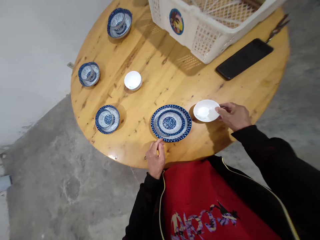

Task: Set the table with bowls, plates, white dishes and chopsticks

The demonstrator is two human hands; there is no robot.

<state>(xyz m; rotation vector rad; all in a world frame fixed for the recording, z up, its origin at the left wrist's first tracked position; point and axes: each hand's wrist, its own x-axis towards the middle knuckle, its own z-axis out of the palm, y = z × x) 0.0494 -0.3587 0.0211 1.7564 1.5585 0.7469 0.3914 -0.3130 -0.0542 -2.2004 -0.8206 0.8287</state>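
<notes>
My right hand [235, 116] pinches the right rim of a small white bowl [205, 110], which is tilted so its inside shows. Just left of it lies a round plate [169, 123] with blue and white rings. At the plate's near rim is my left hand [156, 157], fingers loosely bent and holding nothing; whether a fingertip touches the rim I cannot tell. Further left on the table sits a small stack of white bowls [133, 80].
The round wooden table [150, 110] also bears blue-patterned dishes with clear bowls inside: one at left front [107, 119], one at left [89, 74], one at the back [119, 23]. A white plastic crate [192, 28] and a black phone [245, 59] stand at back right.
</notes>
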